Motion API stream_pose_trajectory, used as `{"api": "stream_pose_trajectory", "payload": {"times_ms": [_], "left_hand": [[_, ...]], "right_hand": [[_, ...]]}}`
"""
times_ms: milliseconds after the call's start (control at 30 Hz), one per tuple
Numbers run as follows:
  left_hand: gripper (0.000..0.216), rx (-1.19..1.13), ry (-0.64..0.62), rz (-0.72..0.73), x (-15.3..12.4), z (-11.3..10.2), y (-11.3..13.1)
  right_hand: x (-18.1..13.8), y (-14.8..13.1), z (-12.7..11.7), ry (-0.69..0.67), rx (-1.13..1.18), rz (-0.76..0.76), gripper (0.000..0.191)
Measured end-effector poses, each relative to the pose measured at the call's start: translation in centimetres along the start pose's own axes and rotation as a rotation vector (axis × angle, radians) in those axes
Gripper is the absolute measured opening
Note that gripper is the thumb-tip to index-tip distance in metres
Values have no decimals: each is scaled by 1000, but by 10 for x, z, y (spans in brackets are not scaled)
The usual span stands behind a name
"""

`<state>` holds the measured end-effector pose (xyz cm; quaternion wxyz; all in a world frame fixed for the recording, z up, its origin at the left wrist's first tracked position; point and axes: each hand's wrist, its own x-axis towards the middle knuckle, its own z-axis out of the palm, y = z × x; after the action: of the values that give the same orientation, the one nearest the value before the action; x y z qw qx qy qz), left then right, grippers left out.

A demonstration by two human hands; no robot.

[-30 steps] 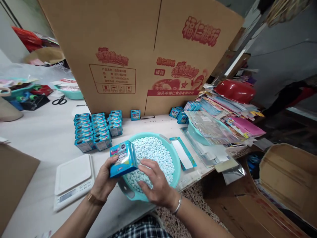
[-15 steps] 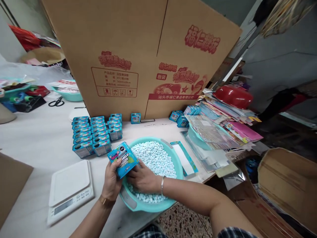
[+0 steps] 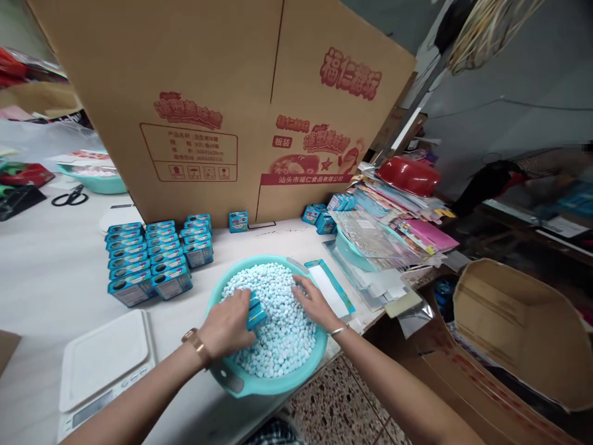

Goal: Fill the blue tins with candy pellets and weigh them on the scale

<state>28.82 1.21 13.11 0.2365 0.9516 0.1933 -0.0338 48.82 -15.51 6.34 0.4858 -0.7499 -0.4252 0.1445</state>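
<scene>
A turquoise basin (image 3: 324,346) is filled with small pale blue and white candies (image 3: 285,330). Gripped in my left hand (image 3: 227,324) is a small blue candy box (image 3: 256,311), tipped over the candies at the left of the basin. The hand hides much of the box. Against the right side of the heap lies my right hand (image 3: 317,304), its fingers apart and touching the candies, with nothing held. Rows of matching blue boxes (image 3: 171,281) stand behind the basin to the left.
A white digital scale (image 3: 106,355) sits at the left front. Behind everything rises a big cardboard carton (image 3: 185,68). To the right are a stack of printed packaging sheets (image 3: 370,238), a red bowl (image 3: 410,176) and an open carton (image 3: 519,327) below. A person works at far right.
My left hand has brought the box down from the basin's left rim into the candies and tilted it. My right hand has moved from beside the box to the heap's right side. The view has shifted right.
</scene>
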Motion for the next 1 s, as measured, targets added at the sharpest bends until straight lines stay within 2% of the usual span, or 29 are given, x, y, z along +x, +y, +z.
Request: {"api": "stream_pose_trajectory", "payload": {"times_ms": [67, 167, 333, 433, 600, 767, 1000], "left_hand": [[53, 161, -70, 21, 9, 6, 15], [50, 211, -60, 11, 18, 19, 26], [50, 146, -2, 1, 20, 28, 22], [51, 87, 24, -16, 19, 30, 20], [70, -84, 156, -32, 11, 41, 12], [75, -183, 309, -53, 4, 46, 3], [74, -211, 368, -7, 2, 38, -2]], "right_hand": [[2, 8, 7, 104, 117, 140, 50], [7, 11, 24, 211, 276, 283, 54], [15, 0, 53, 251, 494, 407, 44], [19, -8, 62, 258, 610, 464, 37], [24, -32, 62, 291, 792, 457, 29], [33, -58, 60, 277, 904, 412, 26], [42, -72, 66, 235, 934, 399, 25]]}}
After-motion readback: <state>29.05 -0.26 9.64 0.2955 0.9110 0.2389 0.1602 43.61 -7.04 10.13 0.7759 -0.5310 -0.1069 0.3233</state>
